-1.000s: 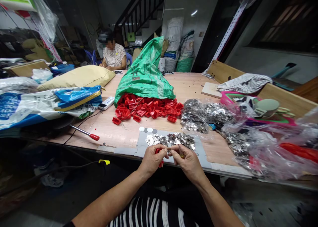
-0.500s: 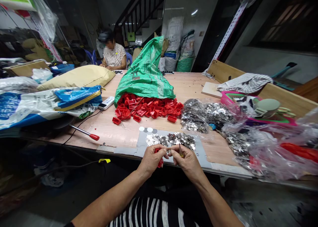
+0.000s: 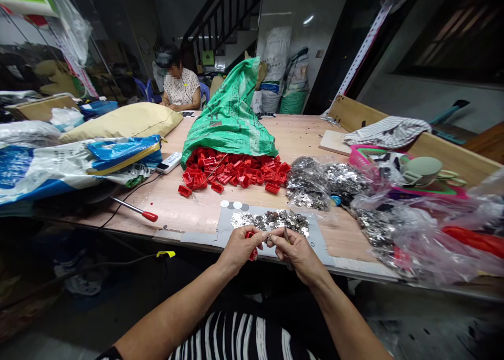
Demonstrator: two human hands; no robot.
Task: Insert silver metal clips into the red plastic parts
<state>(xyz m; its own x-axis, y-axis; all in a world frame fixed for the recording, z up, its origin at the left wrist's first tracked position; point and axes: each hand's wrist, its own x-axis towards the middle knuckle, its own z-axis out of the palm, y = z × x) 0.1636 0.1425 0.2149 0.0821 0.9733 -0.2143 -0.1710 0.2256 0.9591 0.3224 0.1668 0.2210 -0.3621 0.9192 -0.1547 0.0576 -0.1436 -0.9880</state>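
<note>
My left hand [image 3: 238, 249] is closed around a red plastic housing [image 3: 252, 253], which shows between its fingers and below them. Close beside it, my right hand [image 3: 298, 253] pinches at thumb and forefinger, the fingertips of both hands nearly meeting. A thin, pointed metal tool [image 3: 286, 234] sticks up from the right hand; its exact kind is unclear. Any small part between the fingertips is too tiny to make out. Just beyond the hands, shiny metal pieces [image 3: 246, 220] and a darker pile of metal pieces [image 3: 289, 221] lie on a grey mat [image 3: 225, 228].
A green woven sack [image 3: 232, 126] spills red housings [image 3: 236, 172] onto the table. Bags of metal pieces [image 3: 311, 184] and a pink basket [image 3: 360, 158] stand right. At left lie a red-tipped lever [image 3: 148, 216] and a white device [image 3: 170, 163]. Another person [image 3: 181, 90] sits across.
Both hands have shifted up slightly, still together. The pointed tool in the right hand has turned, and its yellowish part no longer shows clearly.
</note>
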